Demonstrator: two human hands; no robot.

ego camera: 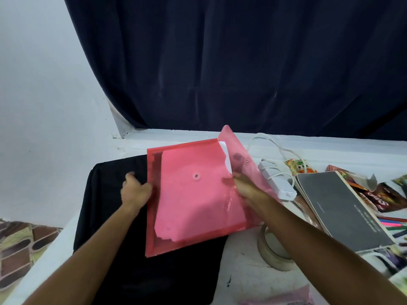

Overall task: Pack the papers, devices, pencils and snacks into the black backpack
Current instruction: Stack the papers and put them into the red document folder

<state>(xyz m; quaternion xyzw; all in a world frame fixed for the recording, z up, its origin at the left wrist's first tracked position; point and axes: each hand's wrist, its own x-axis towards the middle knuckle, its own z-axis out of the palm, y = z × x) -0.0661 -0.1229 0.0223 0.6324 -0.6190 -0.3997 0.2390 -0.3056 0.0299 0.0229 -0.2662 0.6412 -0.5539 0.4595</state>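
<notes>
A makeshift workspace in what appears to be a home: a white-covered surface (pixel 242 260) stands against a plain pale wall (pixel 44 84), with a dark blue curtain (pixel 220 62) draped behind it and patterned flooring (pixel 17 245) visible at lower left. School and study items, including a notebook (pixel 343 208), coloured pencils (pixel 394 225), snack packets (pixel 378 197) and a white charger (pixel 277 183), lie scattered across it.

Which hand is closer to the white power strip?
Right. The right hand holds the pink folder just beside the white power strip; the left hand grips the folder's far edge.
</notes>
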